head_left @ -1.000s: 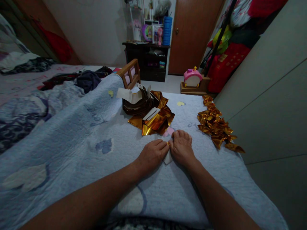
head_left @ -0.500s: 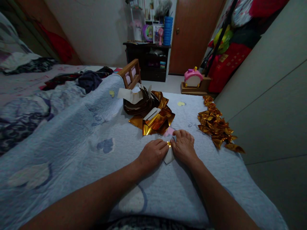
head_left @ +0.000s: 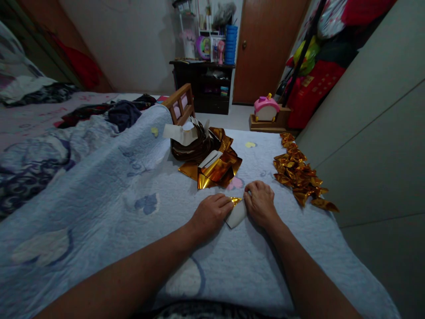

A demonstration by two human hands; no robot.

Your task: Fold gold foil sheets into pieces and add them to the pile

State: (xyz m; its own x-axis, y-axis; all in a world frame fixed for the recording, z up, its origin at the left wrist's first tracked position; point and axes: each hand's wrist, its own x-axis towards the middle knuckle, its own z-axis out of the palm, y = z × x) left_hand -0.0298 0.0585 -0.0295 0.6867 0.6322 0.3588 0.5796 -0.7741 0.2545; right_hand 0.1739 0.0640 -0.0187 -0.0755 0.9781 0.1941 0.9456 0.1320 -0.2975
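Observation:
A sheet of gold foil paper (head_left: 236, 215) lies on the bed with its pale back up and its far edge folded over to show a gold strip. My left hand (head_left: 212, 213) presses on its left side, fingers together on the fold. At the right end of the fold, my right hand (head_left: 260, 203) has its fingers curled, with thumb and fingertips at the paper's edge. Beyond the hands sits a loose stack of gold foil sheets (head_left: 219, 170), some gold side up and some pale. Folded gold foil pieces (head_left: 299, 173) are heaped to the right.
A pale blue quilt (head_left: 133, 248) with heart patterns covers the bed. Clothes (head_left: 122, 113) lie rumpled at the left. Past the bed's far end are a wooden rail (head_left: 179, 104), a dark cabinet (head_left: 202, 97) and a pink toy (head_left: 266, 106). A pale panel (head_left: 375, 146) borders the right side.
My right hand has slid right along the fold, away from my left hand. More of the gold strip and the pale sheet shows between them. My left hand has hardly moved.

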